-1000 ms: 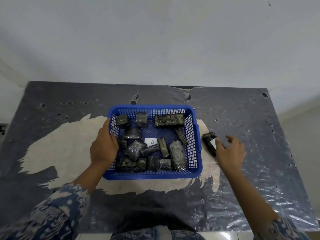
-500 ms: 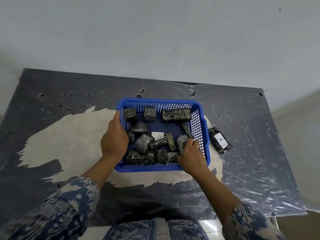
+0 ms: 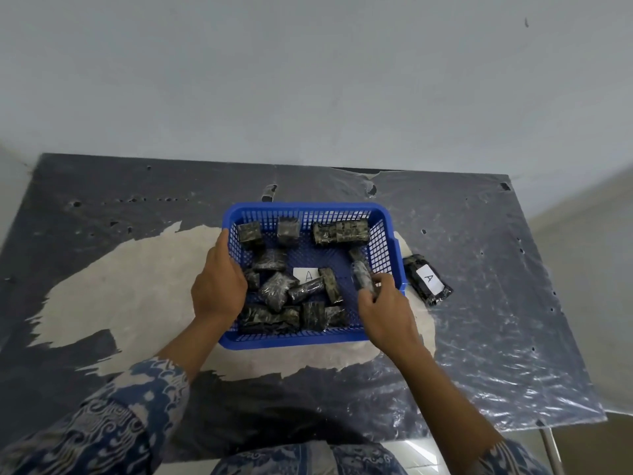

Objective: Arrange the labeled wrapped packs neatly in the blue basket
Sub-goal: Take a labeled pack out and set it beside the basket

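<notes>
Pack (image 3: pixel 362 275) newly raised inside basket (image 3: pixel 308 209)

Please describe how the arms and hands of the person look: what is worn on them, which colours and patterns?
Both hands, the left hand and the right hand, are bare, with no gloves; no rings or watch are visible. The forearms are uncovered. Further up, each arm wears a blue and white batik-style patterned sleeve with swirling motifs, pushed back toward the elbow.
</notes>
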`<state>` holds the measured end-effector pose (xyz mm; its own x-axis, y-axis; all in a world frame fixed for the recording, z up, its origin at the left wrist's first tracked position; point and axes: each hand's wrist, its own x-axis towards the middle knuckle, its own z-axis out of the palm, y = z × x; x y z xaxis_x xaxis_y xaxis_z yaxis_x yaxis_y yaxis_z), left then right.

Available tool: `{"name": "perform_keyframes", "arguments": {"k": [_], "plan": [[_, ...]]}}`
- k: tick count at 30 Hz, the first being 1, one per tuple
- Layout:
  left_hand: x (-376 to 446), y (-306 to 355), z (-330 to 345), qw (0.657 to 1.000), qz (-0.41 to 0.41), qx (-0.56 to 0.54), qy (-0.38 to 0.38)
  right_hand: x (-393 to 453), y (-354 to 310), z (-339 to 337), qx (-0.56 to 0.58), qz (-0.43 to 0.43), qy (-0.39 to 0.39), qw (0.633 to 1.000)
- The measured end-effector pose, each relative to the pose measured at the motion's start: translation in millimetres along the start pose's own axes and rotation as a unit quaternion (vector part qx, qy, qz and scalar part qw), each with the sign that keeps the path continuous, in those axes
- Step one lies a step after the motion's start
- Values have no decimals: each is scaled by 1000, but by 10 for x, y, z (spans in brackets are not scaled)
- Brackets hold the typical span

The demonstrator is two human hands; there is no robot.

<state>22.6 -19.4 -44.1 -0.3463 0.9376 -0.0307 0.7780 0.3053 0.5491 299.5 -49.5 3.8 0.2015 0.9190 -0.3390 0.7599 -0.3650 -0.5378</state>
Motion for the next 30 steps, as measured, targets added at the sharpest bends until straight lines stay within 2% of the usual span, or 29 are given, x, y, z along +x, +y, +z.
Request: {"name": "perform_keyframes", "arguments": {"k": [5, 9, 12, 16, 18, 23, 25, 28, 30], "plan": [[-5, 27, -31, 1000, -13, 4, -3, -37, 194, -343, 166, 2, 28, 986], [-33, 55, -46, 1000, -13, -1, -5, -45, 483, -600, 331, 25, 24, 943], [-41, 58, -61, 1000, 2, -2, -4, -48, 771, -721, 378, 47, 42, 924], [11, 43, -17, 1000, 23, 14, 9, 28, 1194, -674, 330, 75, 72, 938], [-1, 42, -9, 1000, 17, 21, 9, 18, 1405, -561, 273, 93, 58, 956], [-30, 95, -3, 999, 13, 34, 20, 117, 1657, -329, 233, 123, 32, 964], [-20, 98, -12, 999, 9, 36, 22, 168, 1707, -253, 166, 114, 35, 979], [-30, 78, -25, 999, 5, 37, 18, 158, 1777, -179, 6, 93, 65, 993], [-30, 54, -16, 999, 14, 35, 22, 135, 1757, -211, -18, 99, 76, 992]]}}
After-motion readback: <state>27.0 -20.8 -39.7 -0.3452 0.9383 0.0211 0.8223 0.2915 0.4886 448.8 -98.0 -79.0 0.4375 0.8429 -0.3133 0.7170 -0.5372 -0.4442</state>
